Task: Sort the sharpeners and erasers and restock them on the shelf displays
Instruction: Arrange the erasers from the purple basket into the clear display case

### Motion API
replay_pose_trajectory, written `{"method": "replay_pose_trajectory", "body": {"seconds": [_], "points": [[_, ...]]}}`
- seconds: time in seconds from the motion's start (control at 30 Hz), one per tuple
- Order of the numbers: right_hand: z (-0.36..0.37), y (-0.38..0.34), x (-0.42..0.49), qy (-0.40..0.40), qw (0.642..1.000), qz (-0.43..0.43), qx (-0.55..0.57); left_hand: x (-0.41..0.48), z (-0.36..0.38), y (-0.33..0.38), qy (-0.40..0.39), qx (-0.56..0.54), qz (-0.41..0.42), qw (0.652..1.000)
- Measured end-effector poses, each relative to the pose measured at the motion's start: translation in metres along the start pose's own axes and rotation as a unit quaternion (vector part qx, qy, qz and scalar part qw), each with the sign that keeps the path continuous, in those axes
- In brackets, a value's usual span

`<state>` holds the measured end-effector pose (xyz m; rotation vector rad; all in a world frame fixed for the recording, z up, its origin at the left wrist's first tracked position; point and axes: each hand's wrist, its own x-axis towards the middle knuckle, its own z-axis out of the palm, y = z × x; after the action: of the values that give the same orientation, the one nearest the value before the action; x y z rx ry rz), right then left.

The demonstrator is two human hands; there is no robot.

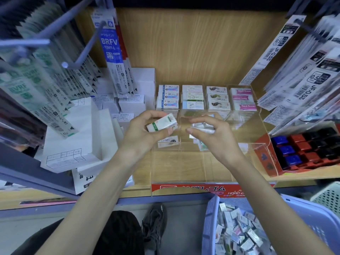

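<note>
- We count two hands, the left hand [145, 135] and the right hand [219, 138].
- We see one clear case [184, 166] holding four columns of erasers [168, 96], three showing in each, twelve in all.
- We see one green-banded eraser [161, 124].
- We count one red tray [266, 157] with three blue sharpeners [287, 150] and three red sharpeners [303, 146]; the black ones are too dark to count.
- We see two baskets, a blue basket [211, 218] and a white basket [329, 194].

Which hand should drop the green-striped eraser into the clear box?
Left. The left hand already grips the green-striped eraser over the clear display box; what the right hand holds is blurred.
</note>
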<state>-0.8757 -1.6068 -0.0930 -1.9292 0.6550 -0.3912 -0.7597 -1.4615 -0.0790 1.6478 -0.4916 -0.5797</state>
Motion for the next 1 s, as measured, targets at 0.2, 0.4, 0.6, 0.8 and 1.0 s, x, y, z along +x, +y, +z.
{"method": "replay_pose_trajectory", "body": {"seconds": [0.2, 0.4, 0.6, 0.8, 1.0], "points": [[-0.012, -0.002, -0.016, 0.023, 0.998, 0.003, 0.053, -0.005, 0.007, 0.004, -0.041, 0.046, 0.043, 0.997], [-0.01, 0.01, -0.033, 0.061, 0.991, 0.043, 0.114, -0.006, 0.011, 0.001, -0.063, -0.061, -0.037, 0.995], [-0.012, 0.005, -0.04, 0.044, 0.995, 0.027, 0.083, -0.003, 0.014, -0.003, -0.096, -0.076, -0.079, 0.989], [-0.012, 0.001, -0.036, -0.013, 0.999, -0.041, -0.026, -0.005, 0.016, -0.013, -0.164, 0.17, 0.094, 0.967], [-0.019, 0.005, -0.028, 0.023, 0.991, -0.057, -0.121, -0.005, 0.031, -0.011, -0.112, 0.226, 0.115, 0.961]]}}
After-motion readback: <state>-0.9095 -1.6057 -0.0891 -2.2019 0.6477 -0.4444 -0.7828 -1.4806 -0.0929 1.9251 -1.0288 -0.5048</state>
